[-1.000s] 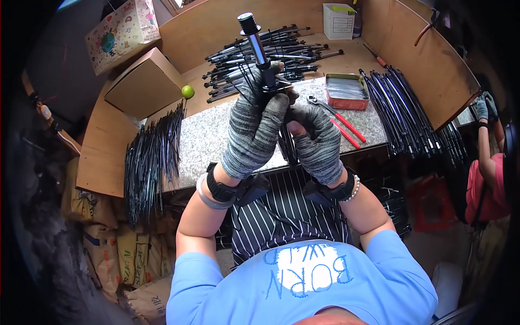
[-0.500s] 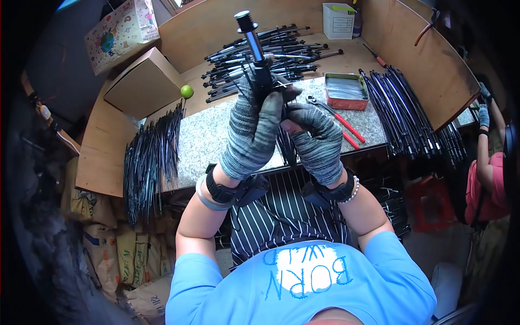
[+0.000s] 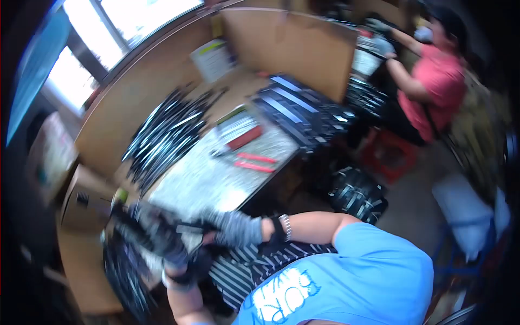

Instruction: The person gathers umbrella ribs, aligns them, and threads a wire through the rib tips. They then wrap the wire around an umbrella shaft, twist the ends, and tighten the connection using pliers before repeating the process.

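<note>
My two hands, both in grey knit gloves, are low at the left of the view: my left hand (image 3: 157, 235) is wrapped around a dark rod-like part (image 3: 122, 216), and my right hand (image 3: 235, 228) is closed just beside it, apparently on the same part, though motion blur keeps me from telling exactly where its fingers sit. The part is held over the near left corner of the speckled desk (image 3: 211, 181). On the desk I count two red-handled tools (image 3: 253, 161), one red-edged tray (image 3: 241, 132), and one big heap of black rods (image 3: 162, 138) too smeared to count. A second stack of black pieces (image 3: 303, 111) lies on the right. One other person in a pink shirt (image 3: 436, 76) works at top right, partly cut off. Everything is blurred, so fine detail is lost.
</note>
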The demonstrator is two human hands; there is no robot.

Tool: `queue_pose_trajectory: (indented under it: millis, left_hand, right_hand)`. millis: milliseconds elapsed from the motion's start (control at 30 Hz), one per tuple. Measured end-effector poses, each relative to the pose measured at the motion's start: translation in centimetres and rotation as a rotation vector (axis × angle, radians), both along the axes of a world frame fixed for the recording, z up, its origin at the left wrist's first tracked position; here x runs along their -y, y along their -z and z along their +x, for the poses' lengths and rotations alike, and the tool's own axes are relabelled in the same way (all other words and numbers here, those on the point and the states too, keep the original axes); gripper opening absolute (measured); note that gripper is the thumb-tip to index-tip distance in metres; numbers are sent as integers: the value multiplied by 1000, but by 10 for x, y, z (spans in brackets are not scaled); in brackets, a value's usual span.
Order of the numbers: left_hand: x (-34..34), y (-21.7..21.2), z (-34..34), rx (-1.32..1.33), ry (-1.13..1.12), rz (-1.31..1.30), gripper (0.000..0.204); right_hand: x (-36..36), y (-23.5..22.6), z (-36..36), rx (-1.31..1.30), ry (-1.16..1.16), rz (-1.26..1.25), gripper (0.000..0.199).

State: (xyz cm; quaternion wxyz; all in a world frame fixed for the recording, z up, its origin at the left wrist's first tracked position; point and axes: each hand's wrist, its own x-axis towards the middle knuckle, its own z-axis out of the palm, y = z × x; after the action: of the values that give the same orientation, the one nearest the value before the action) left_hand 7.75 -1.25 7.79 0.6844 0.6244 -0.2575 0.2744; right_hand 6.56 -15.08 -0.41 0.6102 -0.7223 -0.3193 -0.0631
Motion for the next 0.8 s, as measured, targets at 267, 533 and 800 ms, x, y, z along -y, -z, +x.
queue_pose_trajectory:
  millis: [267,533,800]
  left_hand:
    - [9,2,-40,-535,134,113,38]
    - [36,63,-52,-562,-52,-212,44]
    - [0,40,-36,-685,-19,-143,24]
  right_hand:
    - [13,21,-23,-254,-83,-171,69]
    - [32,-47,-23,520,459,-307,29]
    - [96,13,41,259,619,-661,23]
